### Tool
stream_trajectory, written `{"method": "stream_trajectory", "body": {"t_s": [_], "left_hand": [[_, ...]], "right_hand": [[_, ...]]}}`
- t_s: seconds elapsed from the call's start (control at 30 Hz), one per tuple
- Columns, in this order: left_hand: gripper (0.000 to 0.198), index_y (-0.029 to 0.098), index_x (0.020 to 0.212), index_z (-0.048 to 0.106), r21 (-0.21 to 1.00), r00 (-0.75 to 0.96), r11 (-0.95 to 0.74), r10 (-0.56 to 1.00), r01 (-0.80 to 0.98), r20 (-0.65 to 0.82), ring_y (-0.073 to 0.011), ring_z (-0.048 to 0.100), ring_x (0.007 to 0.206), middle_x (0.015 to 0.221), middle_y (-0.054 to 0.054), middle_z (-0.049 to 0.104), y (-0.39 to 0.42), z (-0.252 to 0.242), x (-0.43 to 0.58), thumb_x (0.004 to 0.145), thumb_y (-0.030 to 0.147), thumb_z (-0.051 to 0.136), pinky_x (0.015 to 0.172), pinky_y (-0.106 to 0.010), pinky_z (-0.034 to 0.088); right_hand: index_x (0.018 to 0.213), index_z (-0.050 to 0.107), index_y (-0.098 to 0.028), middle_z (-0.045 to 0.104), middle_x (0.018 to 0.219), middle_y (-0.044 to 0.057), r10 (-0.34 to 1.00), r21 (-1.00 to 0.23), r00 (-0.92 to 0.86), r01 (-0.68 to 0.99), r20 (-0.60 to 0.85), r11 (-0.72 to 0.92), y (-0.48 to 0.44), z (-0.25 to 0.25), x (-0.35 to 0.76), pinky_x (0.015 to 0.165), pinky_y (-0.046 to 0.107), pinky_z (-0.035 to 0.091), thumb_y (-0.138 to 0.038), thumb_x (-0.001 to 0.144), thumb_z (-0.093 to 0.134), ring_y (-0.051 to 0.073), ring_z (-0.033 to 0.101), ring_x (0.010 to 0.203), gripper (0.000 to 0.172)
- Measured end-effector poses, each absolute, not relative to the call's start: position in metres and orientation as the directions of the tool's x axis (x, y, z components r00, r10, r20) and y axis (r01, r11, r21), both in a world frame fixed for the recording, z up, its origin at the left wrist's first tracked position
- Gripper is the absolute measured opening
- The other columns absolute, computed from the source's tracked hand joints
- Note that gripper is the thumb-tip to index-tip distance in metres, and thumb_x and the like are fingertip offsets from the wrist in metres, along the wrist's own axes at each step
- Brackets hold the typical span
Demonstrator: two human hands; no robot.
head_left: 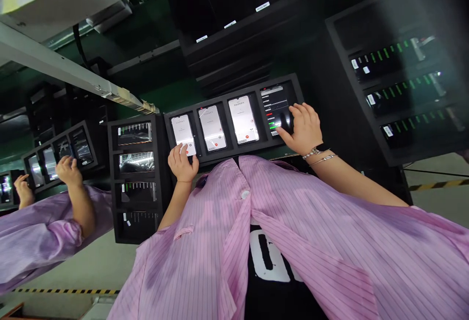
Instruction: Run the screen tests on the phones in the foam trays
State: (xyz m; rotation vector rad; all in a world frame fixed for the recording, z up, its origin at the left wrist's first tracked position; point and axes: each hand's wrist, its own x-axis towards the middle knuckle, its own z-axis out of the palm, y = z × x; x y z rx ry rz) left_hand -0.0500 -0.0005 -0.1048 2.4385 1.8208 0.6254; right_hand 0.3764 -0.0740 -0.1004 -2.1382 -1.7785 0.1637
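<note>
Several smartphones lie face up in the compartments of a black tray (pixel 220 156) in front of me. My left hand (pixel 182 164) has its fingers apart over the lower end of the leftmost phone (pixel 182 129), whose screen is white. My right hand (pixel 303 129) rests open at the right side of the rightmost phone (pixel 276 105), thumb at its lower part; that screen is dark with white, red and green lines. Between them, a second phone (pixel 211 127) and a third phone (pixel 242 117) show white screens with a red round button. Neither hand grips anything.
Another phone tray (pixel 159 183) stands at the left, and a larger tray (pixel 366 100) with green-lined screens at the right. A metal bar (pixel 73 73) crosses the upper left. At far left, a co-worker's hand (pixel 69 171) is over another phone tray (pixel 90 144).
</note>
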Motion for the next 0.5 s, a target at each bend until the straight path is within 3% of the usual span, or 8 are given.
{"method": "stream_trajectory", "body": {"t_s": [0.17,0.33,0.4,0.5], "left_hand": [[0.053,0.012,0.126,0.065,0.271,0.219,-0.288,0.941,0.918,0.26,-0.0374,0.049,0.134,0.137,-0.022,0.063,-0.0002,-0.1033,-0.0492,0.087,0.044,0.052,0.113,-0.054,0.036],[0.052,0.012,0.125,0.067,0.232,0.244,-0.321,0.92,0.918,0.308,-0.036,0.052,0.131,0.135,-0.02,0.065,-0.0006,-0.103,-0.0495,0.087,0.044,0.052,0.113,-0.05,0.037],[0.052,0.012,0.125,0.067,0.228,0.244,-0.321,0.918,0.919,0.311,-0.0359,0.053,0.131,0.135,-0.02,0.065,-0.0007,-0.1033,-0.0499,0.087,0.044,0.052,0.113,-0.05,0.037],[0.052,0.012,0.126,0.067,0.239,0.238,-0.313,0.925,0.919,0.295,-0.0361,0.052,0.133,0.137,-0.02,0.064,-0.0004,-0.1039,-0.0505,0.088,0.045,0.052,0.114,-0.05,0.036]], "right_hand": [[0.159,0.026,-0.007,0.046,0.154,0.023,0.975,-0.344,0.216,0.92,0.048,-0.187,-0.0707,-0.0905,0.3743,0.118,0.064,0.029,-0.069,0.093,0.042,0.043,0.028,0.15,0.091],[0.162,0.015,-0.008,0.047,0.153,0.023,0.969,-0.363,0.234,0.912,0.081,-0.19,-0.0722,-0.0959,0.3753,0.114,0.062,0.036,-0.07,0.093,0.045,0.042,0.03,0.149,0.098],[0.161,0.026,-0.01,0.05,0.151,0.022,0.969,-0.357,0.224,0.917,0.101,-0.175,-0.0734,-0.0981,0.3754,0.113,0.06,0.038,-0.068,0.094,0.046,0.041,0.031,0.149,0.09],[0.143,0.058,-0.015,0.055,0.146,0.019,0.971,-0.322,0.2,0.935,0.13,-0.15,-0.074,-0.0994,0.3748,0.111,0.059,0.04,-0.062,0.096,0.047,0.042,0.033,0.149,0.067]]}}
